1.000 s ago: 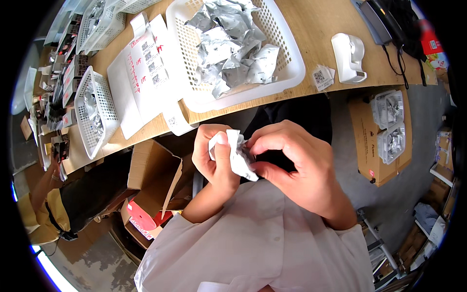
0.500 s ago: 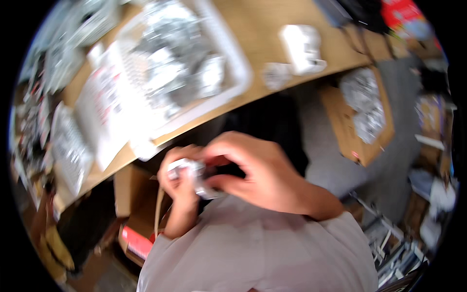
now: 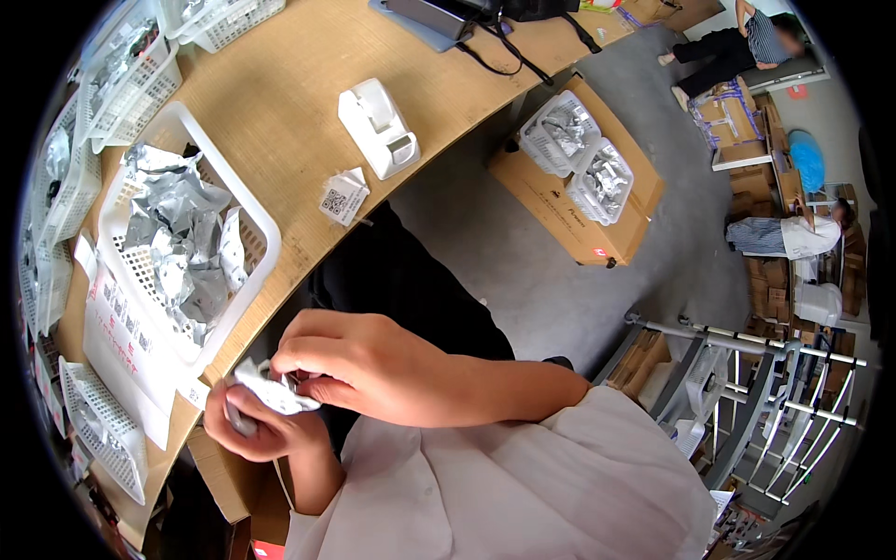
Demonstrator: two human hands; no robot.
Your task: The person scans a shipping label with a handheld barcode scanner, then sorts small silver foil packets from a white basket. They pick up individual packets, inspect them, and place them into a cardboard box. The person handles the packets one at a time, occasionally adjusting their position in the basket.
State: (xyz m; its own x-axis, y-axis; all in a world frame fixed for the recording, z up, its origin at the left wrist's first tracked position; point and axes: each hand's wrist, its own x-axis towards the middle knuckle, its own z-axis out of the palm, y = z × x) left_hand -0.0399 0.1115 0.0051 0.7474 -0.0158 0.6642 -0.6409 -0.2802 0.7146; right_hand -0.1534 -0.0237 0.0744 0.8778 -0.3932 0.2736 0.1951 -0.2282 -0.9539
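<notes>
At the lower left, just off the table's edge, my left hand (image 3: 261,429) grips a small crumpled silver foil packet (image 3: 275,392), its fingers curled round the lower end. My right hand (image 3: 359,364) is closed on the same packet from above and right, fingertips at its upper part and partly hidden. Beyond them on the table stands a white plastic basket (image 3: 262,245) holding several crumpled silver packets (image 3: 187,233). A printed white sheet (image 3: 131,383) lies beside it, with a small square label (image 3: 343,194) and a white tape dispenser (image 3: 378,126) farther right.
More white baskets (image 3: 121,93) line the table's (image 3: 261,65) left and far side. A bag with straps (image 3: 467,28) lies at the back. On the floor, a cardboard box (image 3: 579,233) carries two plastic containers. A metal rack (image 3: 747,392) stands at right; two other people (image 3: 807,238) are farther off.
My view has swung to the right, so the table now sits further left and two people show at right. Both hands keep hold of the packet, now lower left in view.
</notes>
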